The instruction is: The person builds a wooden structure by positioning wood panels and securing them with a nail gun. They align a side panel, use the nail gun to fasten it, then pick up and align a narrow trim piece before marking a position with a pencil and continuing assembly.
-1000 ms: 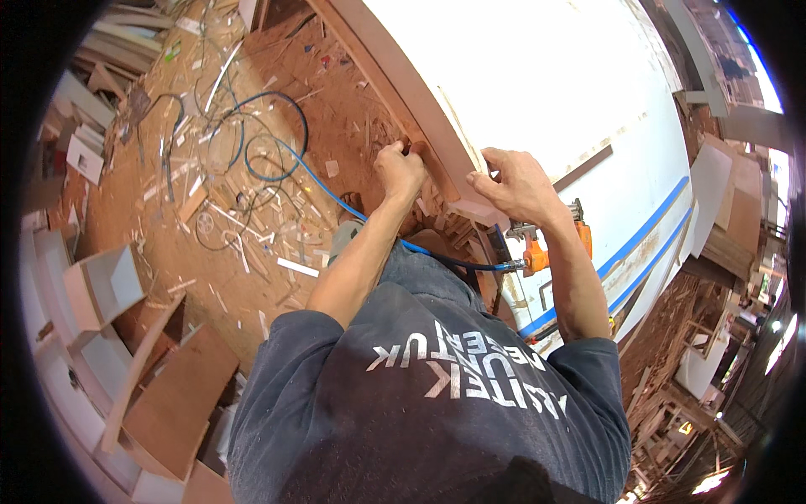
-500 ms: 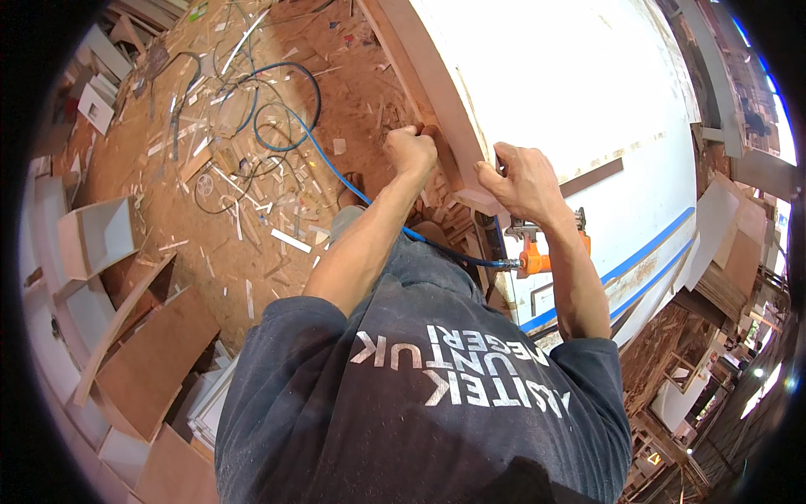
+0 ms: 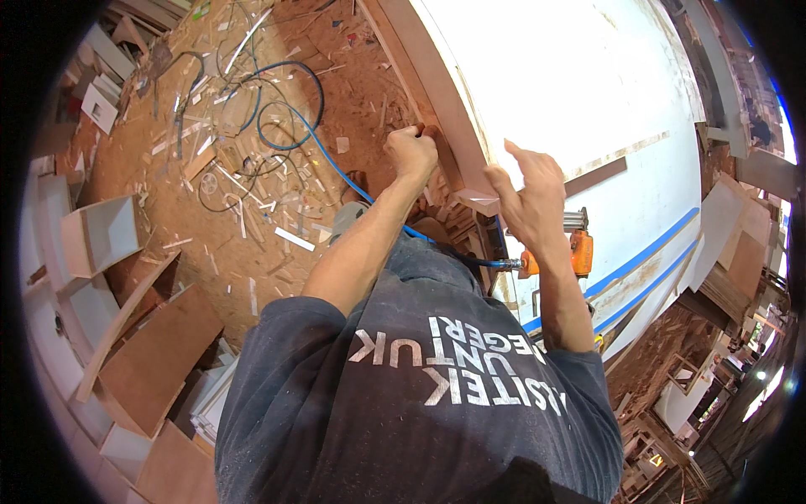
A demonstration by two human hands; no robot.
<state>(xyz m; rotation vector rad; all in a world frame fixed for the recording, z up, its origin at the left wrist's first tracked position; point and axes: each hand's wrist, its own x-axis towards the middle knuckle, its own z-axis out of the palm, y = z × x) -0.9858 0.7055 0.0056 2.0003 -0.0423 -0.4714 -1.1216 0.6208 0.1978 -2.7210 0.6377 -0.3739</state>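
- Left hand (image 3: 411, 153) gripped the board (image 3: 441, 101) by its edge.
- Right hand (image 3: 537, 191) was open, beside the board's end.
- Nail gun (image 3: 581, 252) lay behind right wrist; fastening unclear.

Lots of wood bits all over the workshop floor.
From where I stand, the brown floor (image 3: 220, 294) on the left is messy with small wood scraps, and a short white strip (image 3: 294, 239) lies among them. Farther off, a blue hose (image 3: 326, 158) makes loops on the ground. Far to the left there's a white piece (image 3: 106, 116) with a square hole in it. Nearer on the left sits a box (image 3: 109, 233) with one open side. Just beside it is a long thin strip of wood (image 3: 124, 319), next to a big brown board (image 3: 164, 357). Over on the right, flat boards (image 3: 720, 225) make a tilted pile.
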